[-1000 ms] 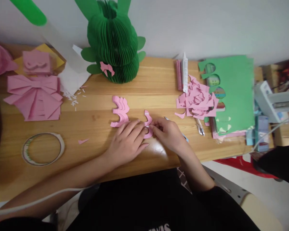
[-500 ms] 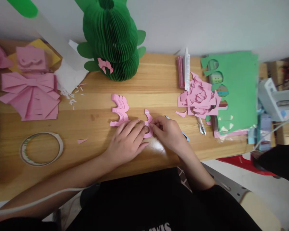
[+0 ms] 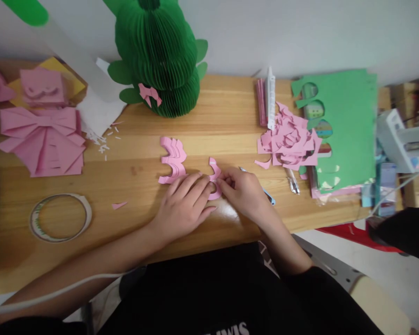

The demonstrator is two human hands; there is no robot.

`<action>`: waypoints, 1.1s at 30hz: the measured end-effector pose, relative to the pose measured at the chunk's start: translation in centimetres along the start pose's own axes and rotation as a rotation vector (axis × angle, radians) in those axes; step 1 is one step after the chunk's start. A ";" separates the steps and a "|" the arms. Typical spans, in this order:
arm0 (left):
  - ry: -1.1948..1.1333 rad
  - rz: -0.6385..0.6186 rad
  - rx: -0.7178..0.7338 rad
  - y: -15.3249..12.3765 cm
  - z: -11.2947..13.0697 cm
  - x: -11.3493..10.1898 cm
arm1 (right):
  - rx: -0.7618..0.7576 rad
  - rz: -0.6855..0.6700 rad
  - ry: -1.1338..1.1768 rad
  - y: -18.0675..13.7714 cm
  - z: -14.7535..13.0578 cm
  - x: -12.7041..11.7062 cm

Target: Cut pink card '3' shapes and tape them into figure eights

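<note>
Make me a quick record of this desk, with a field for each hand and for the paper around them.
Left hand: palm down, over a curved pink cutout
Right hand: at the cutout's right edge; exact grip hidden
Cutout stack: beyond the left hand
Scraps: pink, heaped beside green paper
Tape roll: lying flat, left side
Back of table: green pleated paper ornament

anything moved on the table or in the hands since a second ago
Little that I can see: the view shifts slightly, but nothing was clearly taken up or let go. The left hand stays over the lower part of the pink cutout, the right hand at its edge. The pink stack, scraps and tape roll stay put.
</note>
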State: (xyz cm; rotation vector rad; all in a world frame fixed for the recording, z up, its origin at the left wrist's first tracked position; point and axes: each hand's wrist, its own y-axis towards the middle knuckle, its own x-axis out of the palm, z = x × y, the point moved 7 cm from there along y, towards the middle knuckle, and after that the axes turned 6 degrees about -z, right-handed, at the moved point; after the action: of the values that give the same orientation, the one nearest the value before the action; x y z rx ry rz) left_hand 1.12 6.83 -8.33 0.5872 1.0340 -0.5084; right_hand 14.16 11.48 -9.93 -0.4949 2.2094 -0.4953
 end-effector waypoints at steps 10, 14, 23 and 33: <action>0.007 -0.060 -0.012 0.1 0.0 0.7 | 0.008 0.031 0.011 0.0 0.0 -0.2; 0.028 -0.080 -0.007 0.1 0.1 0.8 | 0.021 0.058 0.044 0.1 0.2 -0.1; 0.211 -0.041 0.064 0.4 0.9 0.3 | 0.087 0.024 0.291 0.1 1.4 0.1; 0.214 0.112 -0.023 0.1 -0.9 -3.4 | -0.073 0.011 0.530 -0.2 2.3 1.0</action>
State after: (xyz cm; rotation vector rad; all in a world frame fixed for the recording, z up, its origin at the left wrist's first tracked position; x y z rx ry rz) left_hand -0.81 7.87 -5.56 0.6856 1.2004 -0.3399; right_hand 15.34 10.41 -11.82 -0.4225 2.7424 -0.5933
